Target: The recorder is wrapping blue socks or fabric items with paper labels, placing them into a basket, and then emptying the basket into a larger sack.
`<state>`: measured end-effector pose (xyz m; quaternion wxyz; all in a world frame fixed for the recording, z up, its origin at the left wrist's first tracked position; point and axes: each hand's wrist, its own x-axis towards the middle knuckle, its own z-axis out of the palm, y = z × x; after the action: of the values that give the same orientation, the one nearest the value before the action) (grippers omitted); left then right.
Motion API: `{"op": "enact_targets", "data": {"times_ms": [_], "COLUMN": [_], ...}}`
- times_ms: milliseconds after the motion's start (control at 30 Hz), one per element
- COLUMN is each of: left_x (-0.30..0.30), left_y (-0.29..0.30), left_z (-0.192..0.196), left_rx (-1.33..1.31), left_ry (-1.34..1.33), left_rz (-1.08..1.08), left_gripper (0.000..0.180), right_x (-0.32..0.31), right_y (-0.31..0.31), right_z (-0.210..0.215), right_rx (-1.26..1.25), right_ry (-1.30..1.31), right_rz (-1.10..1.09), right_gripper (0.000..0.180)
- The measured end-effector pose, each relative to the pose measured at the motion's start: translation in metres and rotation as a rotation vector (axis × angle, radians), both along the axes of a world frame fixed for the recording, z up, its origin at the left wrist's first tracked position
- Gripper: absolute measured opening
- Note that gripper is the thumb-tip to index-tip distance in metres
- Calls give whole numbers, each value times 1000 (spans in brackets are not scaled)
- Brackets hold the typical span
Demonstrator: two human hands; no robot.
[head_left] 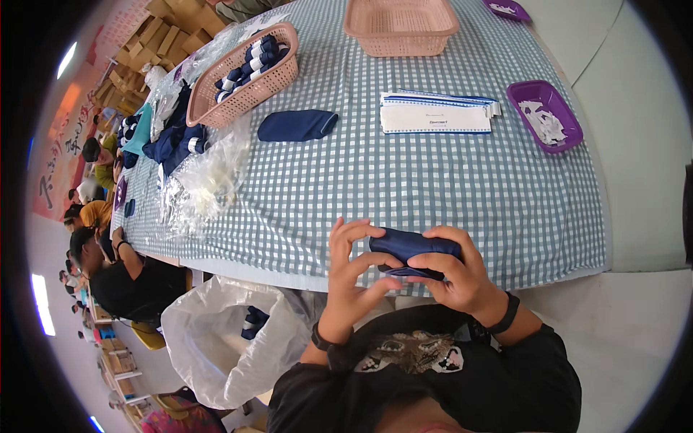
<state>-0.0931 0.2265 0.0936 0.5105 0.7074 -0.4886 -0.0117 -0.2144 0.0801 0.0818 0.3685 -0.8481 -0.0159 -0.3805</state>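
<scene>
I see both hands closed on the navy cloth bundle [413, 252]: left hand [351, 270], right hand [462, 274], long axis crosswise between them.

My right hand [462, 278] is wrapping over the folded navy cloth [411, 249], covering its right end, and my left hand [354, 267] is hiding part of its near edge, so I cannot tell its full shape. The pink basket [401, 29] at the far side is being cut off by the top edge. The small purple tray [507, 9] beside it is also running out of view. The scraps in the nearer purple tray [545, 115] are too small to identify. The navy item in the white plastic bag [224, 339] is lying half buried.
</scene>
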Motion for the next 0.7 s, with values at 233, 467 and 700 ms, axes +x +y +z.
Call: {"op": "enact_targets", "data": {"times_ms": [233, 467, 700], "left_x": [-2, -22, -22], "left_y": [2, -2, 2], "left_z": [7, -7, -34], "left_rx": [200, -8, -170], "left_ry": [127, -246, 286], "left_rz": [-20, 298, -189], "left_gripper": [18, 13, 41], "right_x": [-1, -2, -8], "right_y": [-2, 6, 5], "right_z": [-11, -4, -3], "right_rx": [-97, 189, 258], "right_ry": [29, 146, 8], "right_rz": [10, 151, 128], "right_gripper": [42, 36, 23]}}
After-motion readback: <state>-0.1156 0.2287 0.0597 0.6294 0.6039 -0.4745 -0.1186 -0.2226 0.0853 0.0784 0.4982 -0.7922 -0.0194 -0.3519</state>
